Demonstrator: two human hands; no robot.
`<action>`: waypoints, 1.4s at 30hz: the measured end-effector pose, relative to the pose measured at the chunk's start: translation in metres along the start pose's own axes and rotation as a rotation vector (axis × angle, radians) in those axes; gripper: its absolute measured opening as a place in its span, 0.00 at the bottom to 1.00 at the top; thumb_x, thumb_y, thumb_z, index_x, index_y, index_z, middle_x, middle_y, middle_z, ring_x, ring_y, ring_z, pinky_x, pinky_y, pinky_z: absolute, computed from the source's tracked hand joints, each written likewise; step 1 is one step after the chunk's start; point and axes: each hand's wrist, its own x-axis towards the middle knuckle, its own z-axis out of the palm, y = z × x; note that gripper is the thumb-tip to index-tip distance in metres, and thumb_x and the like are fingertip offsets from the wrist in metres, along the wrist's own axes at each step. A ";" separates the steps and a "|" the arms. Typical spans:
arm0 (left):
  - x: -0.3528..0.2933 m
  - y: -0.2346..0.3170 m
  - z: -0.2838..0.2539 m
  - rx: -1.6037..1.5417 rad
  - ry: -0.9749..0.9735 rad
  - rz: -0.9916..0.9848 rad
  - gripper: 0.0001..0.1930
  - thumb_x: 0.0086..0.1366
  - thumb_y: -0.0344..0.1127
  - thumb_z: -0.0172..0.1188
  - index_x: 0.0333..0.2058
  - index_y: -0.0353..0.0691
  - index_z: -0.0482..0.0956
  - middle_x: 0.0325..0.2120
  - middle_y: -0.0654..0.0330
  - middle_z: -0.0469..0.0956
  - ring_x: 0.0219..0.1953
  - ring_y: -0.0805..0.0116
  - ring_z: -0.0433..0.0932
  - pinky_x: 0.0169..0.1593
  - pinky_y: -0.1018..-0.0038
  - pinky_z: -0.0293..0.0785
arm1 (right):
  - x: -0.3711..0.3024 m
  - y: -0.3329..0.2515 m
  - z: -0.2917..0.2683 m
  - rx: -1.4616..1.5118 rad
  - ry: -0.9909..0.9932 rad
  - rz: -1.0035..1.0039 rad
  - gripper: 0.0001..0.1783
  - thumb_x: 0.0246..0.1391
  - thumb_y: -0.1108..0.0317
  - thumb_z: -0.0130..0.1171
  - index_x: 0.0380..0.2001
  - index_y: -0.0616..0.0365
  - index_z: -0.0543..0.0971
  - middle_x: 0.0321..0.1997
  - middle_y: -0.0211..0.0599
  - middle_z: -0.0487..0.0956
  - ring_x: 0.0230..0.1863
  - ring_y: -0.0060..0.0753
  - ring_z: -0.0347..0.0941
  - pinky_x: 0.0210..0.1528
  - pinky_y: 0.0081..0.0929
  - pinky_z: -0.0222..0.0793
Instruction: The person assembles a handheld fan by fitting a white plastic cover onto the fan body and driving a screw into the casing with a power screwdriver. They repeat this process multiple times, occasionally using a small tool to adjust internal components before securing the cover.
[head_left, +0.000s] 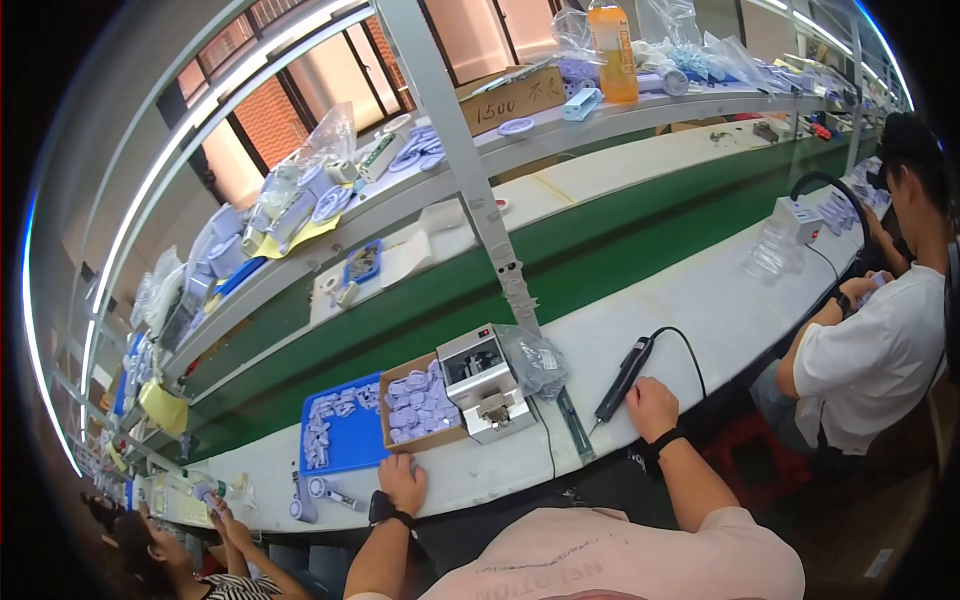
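Observation:
My left hand (pixel 403 486) lies on the near edge of the white bench, fingers loosely stretched out and nothing seen in them. It is close to a cardboard box (pixel 389 425) of pale purple plastic parts. My right hand (pixel 653 408) rests on the bench with its fingers forward, right beside a black electric screwdriver (pixel 624 378); whether it touches the tool I cannot tell. The screwdriver lies slanted, its tip toward me and its cord looping right. Between my hands stands a grey metal screw-feeder machine (pixel 488 385) with a red switch.
Left of the box is a blue tray (pixel 345 440) with purple parts, and small handheld fans (pixel 302 504) lie before it. A clear plastic bag (pixel 537 362) and a dark green strip (pixel 575 425) are beside the machine. A green conveyor belt (pixel 600 235) runs behind. Co-workers sit at both sides.

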 end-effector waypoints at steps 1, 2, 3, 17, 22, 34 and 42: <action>-0.002 0.000 0.001 0.001 -0.001 -0.001 0.10 0.58 0.34 0.63 0.39 0.41 0.79 0.39 0.52 0.77 0.46 0.46 0.74 0.50 0.51 0.69 | -0.001 0.000 0.000 -0.012 -0.009 0.004 0.11 0.61 0.62 0.58 0.29 0.58 0.78 0.33 0.48 0.80 0.39 0.60 0.78 0.41 0.56 0.73; -0.005 -0.002 0.000 0.001 -0.004 -0.005 0.10 0.58 0.34 0.63 0.39 0.42 0.79 0.39 0.52 0.77 0.46 0.46 0.74 0.50 0.51 0.69 | -0.001 0.000 0.001 0.003 -0.014 -0.005 0.11 0.61 0.62 0.58 0.29 0.58 0.78 0.33 0.48 0.80 0.39 0.60 0.78 0.41 0.56 0.73; -0.007 -0.002 0.001 0.010 -0.002 -0.017 0.10 0.58 0.34 0.63 0.39 0.42 0.79 0.39 0.52 0.77 0.46 0.46 0.74 0.50 0.51 0.69 | -0.002 0.002 0.000 -0.003 0.000 -0.016 0.11 0.61 0.62 0.59 0.29 0.58 0.78 0.33 0.47 0.80 0.38 0.59 0.78 0.40 0.56 0.73; 0.000 -0.022 0.014 0.087 0.018 0.019 0.10 0.60 0.35 0.61 0.40 0.40 0.79 0.38 0.49 0.77 0.45 0.43 0.74 0.49 0.50 0.70 | 0.004 0.000 -0.003 0.004 -0.080 -0.057 0.12 0.62 0.58 0.60 0.32 0.56 0.77 0.34 0.49 0.80 0.38 0.61 0.78 0.39 0.57 0.72; 0.003 -0.039 0.018 0.081 -0.002 0.086 0.09 0.62 0.32 0.59 0.41 0.37 0.79 0.39 0.47 0.79 0.45 0.43 0.75 0.52 0.51 0.71 | 0.007 0.009 0.005 0.046 -0.041 -0.070 0.11 0.60 0.59 0.60 0.33 0.55 0.78 0.35 0.46 0.81 0.41 0.59 0.78 0.40 0.56 0.73; 0.005 -0.023 0.010 0.228 -0.085 0.159 0.09 0.66 0.31 0.57 0.43 0.35 0.80 0.40 0.46 0.79 0.46 0.41 0.75 0.52 0.51 0.70 | 0.023 0.060 -0.023 1.063 -0.307 0.253 0.21 0.71 0.51 0.56 0.34 0.58 0.83 0.28 0.29 0.80 0.28 0.23 0.74 0.33 0.25 0.71; 0.004 -0.012 0.009 0.260 -0.075 0.113 0.08 0.68 0.30 0.58 0.43 0.35 0.80 0.40 0.46 0.79 0.45 0.42 0.75 0.51 0.52 0.70 | 0.024 0.067 -0.031 1.259 -0.369 0.342 0.25 0.74 0.49 0.52 0.34 0.59 0.82 0.28 0.29 0.80 0.27 0.20 0.73 0.31 0.21 0.69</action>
